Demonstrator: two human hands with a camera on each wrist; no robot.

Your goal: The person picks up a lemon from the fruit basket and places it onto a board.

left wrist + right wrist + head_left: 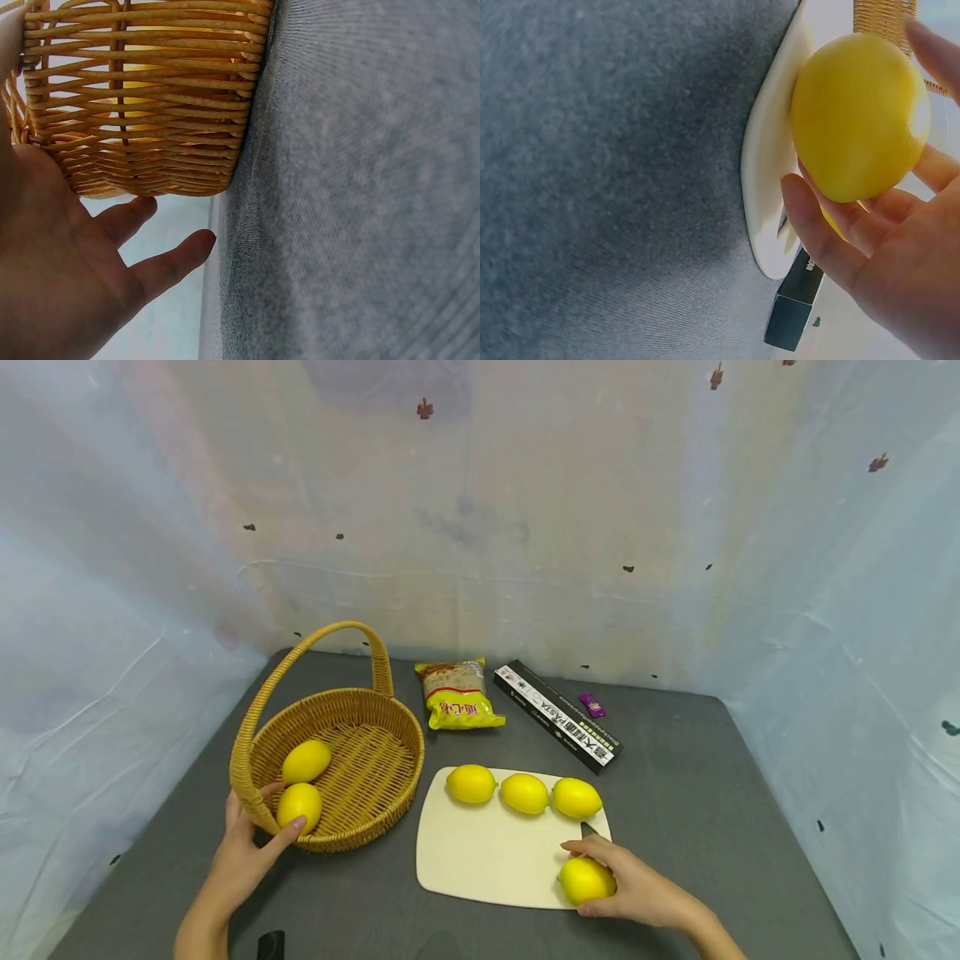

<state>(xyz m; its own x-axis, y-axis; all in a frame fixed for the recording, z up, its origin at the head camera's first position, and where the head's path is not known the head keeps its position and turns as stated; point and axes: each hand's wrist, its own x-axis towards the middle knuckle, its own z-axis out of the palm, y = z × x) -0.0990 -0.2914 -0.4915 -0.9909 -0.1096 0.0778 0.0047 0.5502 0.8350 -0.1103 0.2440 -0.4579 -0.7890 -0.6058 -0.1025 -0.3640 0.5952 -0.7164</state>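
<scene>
A round wicker basket point(358, 843) with a tall hooped handle stands at the left, one lemon point(306, 762) lying inside. My left hand point(243, 852) reaches over its near-left rim, thumb and forefinger on either side of a second lemon point(300, 807). In the left wrist view its other fingers point(172, 266) spread outside the woven wall. At the right end of a cream cutting board point(487, 860), my right hand point(633, 885) holds a lemon point(859, 116) between thumb and fingers. Three more lemons point(524, 794) lie in a row along the board's far side.
Behind the board are a yellow snack bag point(459, 695), a long black pasta box point(557, 714) set at a slant, and a small purple packet point(592, 705). A dark object point(271, 945) sits at the near edge. Pale sheeting point(525, 527) hangs around the grey table.
</scene>
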